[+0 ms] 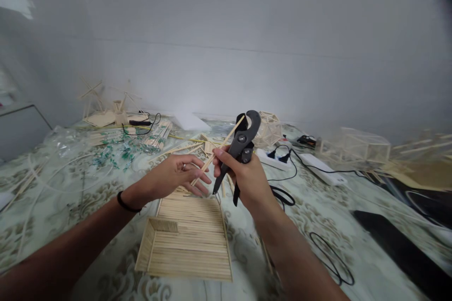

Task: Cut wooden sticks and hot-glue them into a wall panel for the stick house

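My right hand [243,174] grips a black pair of pipe cutters [237,148], its hooked jaw pointing up. Between that hand's thumb and fingers are thin wooden sticks [222,146], slanting down to the left. My left hand [176,174] is beside their lower ends, fingers spread and apart; the sticks cross in front of its fingertips. Whether those fingers touch the sticks I cannot tell. Below both hands, a panel of wooden sticks [192,240] lies on the table, with a low upright stick wall [162,225] at its left side.
Behind my hands are loose sticks [187,149], packs of sticks [158,134] and green-and-clear plastic scraps [122,153]. A white power strip [273,159] with black plugs and cables stands at right. Stick models [270,127] line the wall. A dark flat object [399,249] lies far right.
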`<state>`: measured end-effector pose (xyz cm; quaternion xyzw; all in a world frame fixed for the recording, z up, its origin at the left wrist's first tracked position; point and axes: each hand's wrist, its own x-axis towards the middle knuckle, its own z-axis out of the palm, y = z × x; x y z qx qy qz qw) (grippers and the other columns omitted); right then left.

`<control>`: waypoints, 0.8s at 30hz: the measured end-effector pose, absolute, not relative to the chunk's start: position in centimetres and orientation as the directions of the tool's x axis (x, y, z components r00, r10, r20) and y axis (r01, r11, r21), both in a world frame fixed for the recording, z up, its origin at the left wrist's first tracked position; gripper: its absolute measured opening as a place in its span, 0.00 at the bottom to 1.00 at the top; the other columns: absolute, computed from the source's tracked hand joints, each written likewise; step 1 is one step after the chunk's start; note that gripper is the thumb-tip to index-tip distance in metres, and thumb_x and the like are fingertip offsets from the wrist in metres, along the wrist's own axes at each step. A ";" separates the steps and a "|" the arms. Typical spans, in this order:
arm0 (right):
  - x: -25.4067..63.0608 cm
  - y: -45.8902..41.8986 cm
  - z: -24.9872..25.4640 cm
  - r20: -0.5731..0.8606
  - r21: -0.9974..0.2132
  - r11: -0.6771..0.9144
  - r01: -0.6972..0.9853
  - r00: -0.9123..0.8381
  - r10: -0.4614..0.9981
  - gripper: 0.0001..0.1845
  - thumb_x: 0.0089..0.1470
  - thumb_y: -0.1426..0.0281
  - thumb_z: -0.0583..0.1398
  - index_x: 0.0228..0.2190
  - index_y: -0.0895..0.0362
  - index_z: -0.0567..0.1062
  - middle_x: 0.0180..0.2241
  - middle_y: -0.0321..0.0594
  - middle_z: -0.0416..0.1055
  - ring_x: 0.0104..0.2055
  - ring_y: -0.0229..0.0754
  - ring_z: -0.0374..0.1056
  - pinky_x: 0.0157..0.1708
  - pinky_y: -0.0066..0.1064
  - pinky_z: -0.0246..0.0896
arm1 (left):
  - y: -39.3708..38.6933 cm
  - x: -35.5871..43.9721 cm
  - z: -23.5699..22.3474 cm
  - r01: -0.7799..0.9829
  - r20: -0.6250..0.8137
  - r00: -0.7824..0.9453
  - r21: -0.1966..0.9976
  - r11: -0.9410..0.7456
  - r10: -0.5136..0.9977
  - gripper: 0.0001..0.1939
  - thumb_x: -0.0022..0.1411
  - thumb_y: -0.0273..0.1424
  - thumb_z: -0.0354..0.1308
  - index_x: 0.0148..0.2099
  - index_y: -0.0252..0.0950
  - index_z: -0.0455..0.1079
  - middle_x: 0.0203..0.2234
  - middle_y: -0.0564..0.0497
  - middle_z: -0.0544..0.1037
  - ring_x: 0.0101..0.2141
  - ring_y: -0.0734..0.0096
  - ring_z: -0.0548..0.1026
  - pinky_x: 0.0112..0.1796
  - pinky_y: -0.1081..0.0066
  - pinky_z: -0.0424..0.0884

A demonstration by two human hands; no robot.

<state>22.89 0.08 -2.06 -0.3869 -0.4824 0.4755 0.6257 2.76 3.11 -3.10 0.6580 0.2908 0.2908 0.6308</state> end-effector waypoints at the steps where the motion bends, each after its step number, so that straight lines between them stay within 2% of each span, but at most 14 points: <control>1: 22.9 0.1 -2.1 0.240 -0.943 0.252 -0.218 0.084 0.967 0.18 0.47 0.57 0.76 0.28 0.56 0.79 0.24 0.34 0.77 0.22 0.37 0.69 0.26 0.32 0.66 | 3.1 2.8 -3.1 0.014 0.016 0.661 0.999 -0.033 0.750 0.16 0.66 0.44 0.70 0.44 0.36 0.79 0.40 0.45 0.88 0.37 0.61 0.89 0.41 0.61 0.87; 8: 22.9 0.2 -2.5 0.307 -0.945 0.311 -0.101 0.056 0.950 0.18 0.55 0.54 0.71 0.30 0.55 0.77 0.25 0.34 0.75 0.23 0.38 0.69 0.28 0.33 0.69 | 2.9 3.0 -3.1 0.002 0.021 0.652 1.000 -0.029 0.758 0.18 0.64 0.46 0.72 0.44 0.35 0.81 0.40 0.44 0.89 0.37 0.59 0.90 0.42 0.59 0.88; 13: 24.8 0.8 -2.3 0.436 -0.889 0.429 0.159 0.009 0.900 0.23 0.65 0.48 0.62 0.34 0.54 0.79 0.31 0.41 0.79 0.36 0.48 0.77 0.40 0.40 0.74 | 3.1 2.2 -2.4 -0.020 0.059 0.626 0.998 -0.059 0.777 0.20 0.64 0.47 0.73 0.42 0.33 0.78 0.39 0.41 0.89 0.36 0.57 0.90 0.40 0.60 0.88; 16: 26.8 1.4 -2.4 0.559 -0.778 0.500 0.380 0.056 0.827 0.15 0.66 0.55 0.62 0.37 0.54 0.78 0.36 0.44 0.79 0.42 0.52 0.76 0.48 0.44 0.70 | 3.1 1.4 -1.6 -0.027 0.070 0.634 0.997 -0.068 0.770 0.19 0.64 0.45 0.73 0.41 0.33 0.77 0.38 0.41 0.89 0.34 0.56 0.90 0.36 0.63 0.88; 19: 28.1 1.9 -2.6 0.673 -0.624 0.570 0.534 -0.002 0.739 0.04 0.61 0.67 0.65 0.39 0.52 0.77 0.42 0.46 0.79 0.48 0.55 0.74 0.53 0.47 0.67 | 2.8 1.0 -1.0 -0.023 0.062 0.673 0.998 -0.063 0.737 0.18 0.65 0.45 0.72 0.40 0.33 0.78 0.37 0.40 0.90 0.35 0.55 0.90 0.35 0.64 0.88; 24: 27.5 2.0 -3.5 0.751 -0.394 0.704 0.591 -0.235 0.617 0.17 0.51 0.78 0.62 0.43 0.50 0.76 0.48 0.48 0.77 0.53 0.56 0.73 0.56 0.48 0.68 | 2.4 0.9 -1.0 0.007 0.016 0.753 0.999 -0.032 0.658 0.19 0.63 0.46 0.73 0.40 0.33 0.79 0.38 0.40 0.90 0.35 0.53 0.91 0.36 0.63 0.88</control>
